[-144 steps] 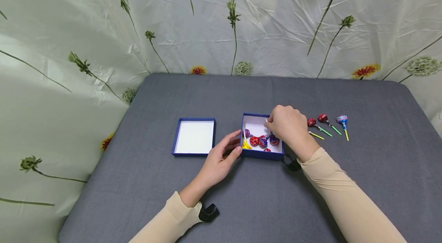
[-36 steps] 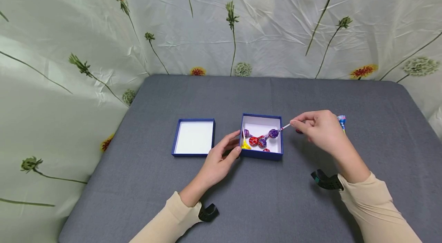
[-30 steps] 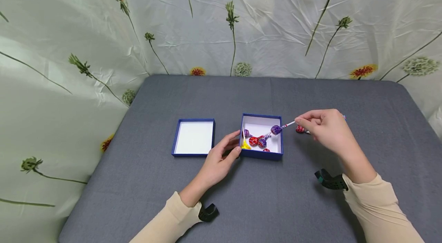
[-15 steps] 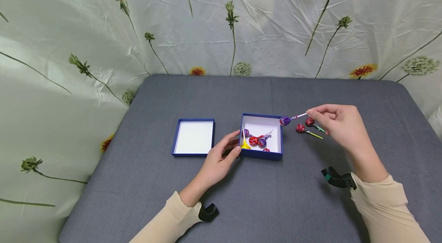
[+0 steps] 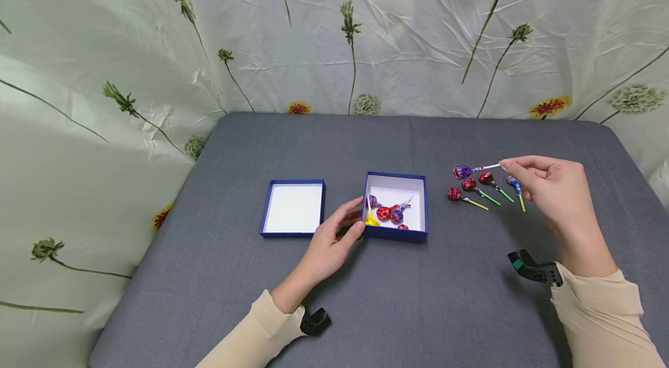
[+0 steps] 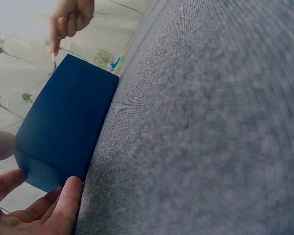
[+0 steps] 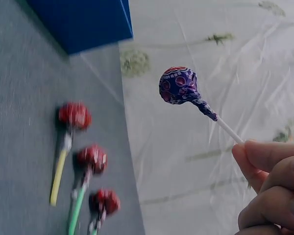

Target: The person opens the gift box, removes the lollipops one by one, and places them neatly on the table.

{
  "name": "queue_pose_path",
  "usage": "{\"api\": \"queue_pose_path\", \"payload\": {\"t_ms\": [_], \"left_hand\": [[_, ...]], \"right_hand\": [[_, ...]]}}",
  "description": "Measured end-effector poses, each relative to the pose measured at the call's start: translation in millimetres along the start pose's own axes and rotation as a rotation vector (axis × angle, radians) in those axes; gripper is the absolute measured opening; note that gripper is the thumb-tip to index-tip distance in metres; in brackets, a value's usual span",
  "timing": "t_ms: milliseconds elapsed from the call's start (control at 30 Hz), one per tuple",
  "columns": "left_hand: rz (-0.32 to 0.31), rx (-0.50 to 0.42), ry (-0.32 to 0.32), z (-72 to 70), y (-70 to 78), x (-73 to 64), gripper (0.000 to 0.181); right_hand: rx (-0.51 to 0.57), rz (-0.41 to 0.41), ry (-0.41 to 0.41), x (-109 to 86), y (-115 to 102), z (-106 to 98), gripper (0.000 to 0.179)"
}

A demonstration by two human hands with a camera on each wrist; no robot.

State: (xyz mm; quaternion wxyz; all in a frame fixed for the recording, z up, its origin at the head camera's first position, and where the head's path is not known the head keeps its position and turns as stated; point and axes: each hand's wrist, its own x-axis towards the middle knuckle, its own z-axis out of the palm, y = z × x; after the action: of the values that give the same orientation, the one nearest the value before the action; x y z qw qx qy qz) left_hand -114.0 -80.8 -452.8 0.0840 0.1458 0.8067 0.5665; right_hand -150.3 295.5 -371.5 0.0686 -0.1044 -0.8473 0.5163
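My right hand [image 5: 556, 185] pinches the white stick of a purple-wrapped lollipop [image 5: 463, 172] between thumb and fingertips. The lollipop is held above the table, close to the row of lollipops on the right; its wrapped ball points left. With thumb and fingers at its near left corner, my left hand [image 5: 331, 243] holds a blue box [image 5: 395, 235] with a white inside. In the box lie a red lollipop [image 5: 384, 214], a purple one [image 5: 397, 216], a yellow-wrapped one [image 5: 371, 219] and others, partly hidden by the near wall.
The blue-edged lid [image 5: 294, 234] lies inside up, left of the box. On the right are three red lollipops, the nearest [image 5: 454, 194] on a yellow stick, and a blue-wrapped one [image 5: 513, 183]. A grey cloth covers the table [image 5: 251, 298]; a flowered curtain [image 5: 313, 31] hangs behind it.
My right hand has taken the purple lollipop out of the box and moved it right, over the wall, to above the row of lollipops. My left hand has stayed at the box.
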Motion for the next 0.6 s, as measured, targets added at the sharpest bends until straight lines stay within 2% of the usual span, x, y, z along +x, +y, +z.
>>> {"api": "queue_pose_path", "payload": {"t_ms": [133, 367, 600], "left_hand": [[0.002, 0.004, 0.001, 0.4, -0.4, -0.1, 0.047], [0.007, -0.002, 0.001, 0.6, -0.3, 0.2, 0.047], [0.009, -0.016, 0.001, 0.2, 0.5, 0.1, 0.047]], "right_hand": [[0.035, 0.070, 0.052, 2.0, 13.5, -17.2, 0.009], [0.038, 0.230, 0.197, 6.9, 38.6, -41.5, 0.016], [0.120, 0.364, 0.256, 5.7, 59.1, -64.3, 0.013]]}}
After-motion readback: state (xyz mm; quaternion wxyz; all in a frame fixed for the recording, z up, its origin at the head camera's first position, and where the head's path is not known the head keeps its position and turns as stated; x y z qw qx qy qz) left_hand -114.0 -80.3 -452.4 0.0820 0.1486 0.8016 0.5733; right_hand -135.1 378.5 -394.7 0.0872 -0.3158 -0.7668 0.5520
